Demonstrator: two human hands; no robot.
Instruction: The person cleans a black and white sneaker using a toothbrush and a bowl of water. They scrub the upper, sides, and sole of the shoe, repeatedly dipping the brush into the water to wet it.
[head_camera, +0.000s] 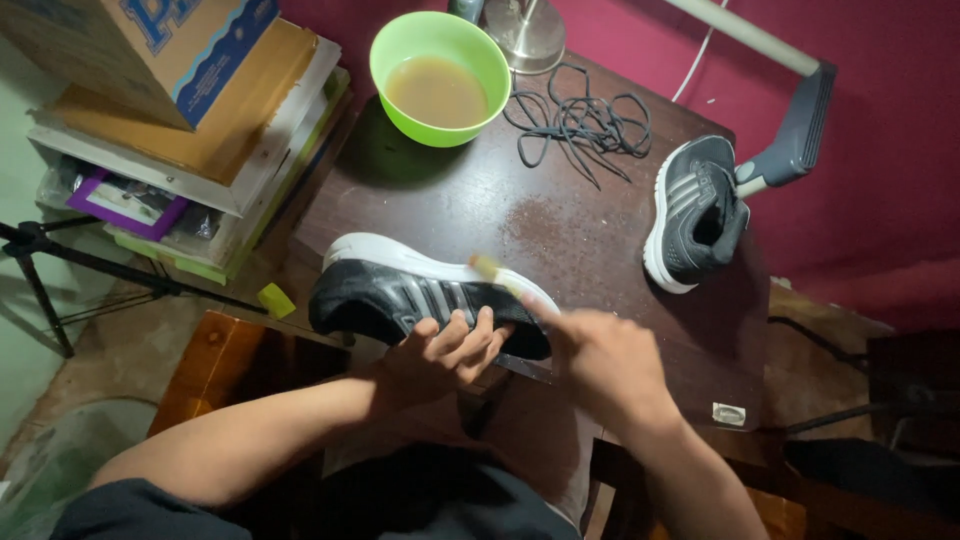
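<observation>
At the near edge of the desk (560, 230), a black shoe (400, 292) with white sole and grey stripes, lying on its side, sole turned away from the person, toe toward the right.

- Left hand (450, 352): on the near side of the shoe, fingers curled over its upper, clamped on the shoe.
- Right hand (600, 365): just right of the shoe's toe, fingers closed around a small brush (492, 270); the pale yellowish head of the brush touching the white sole of the shoe; hand and brush blurred.
- Second shoe (692, 215): well to the right of the held shoe and farther back, black with white sole, opening facing up, laces removed.
- Laces (580, 125): dark tangle behind the held shoe, between the bowl and the second shoe.
- Bowl (440, 75): bright green, behind the held shoe at the far edge of the desk, filled with cloudy brownish liquid.
- Lamp base (528, 30): metal, round, just right of the bowl.
- Stack of boxes (190, 110): left of the bowl, off the desk, cardboard and flat packages piled.
- Desk surface: dark brown wood, speckled with pale droplets just beyond the held shoe.
</observation>
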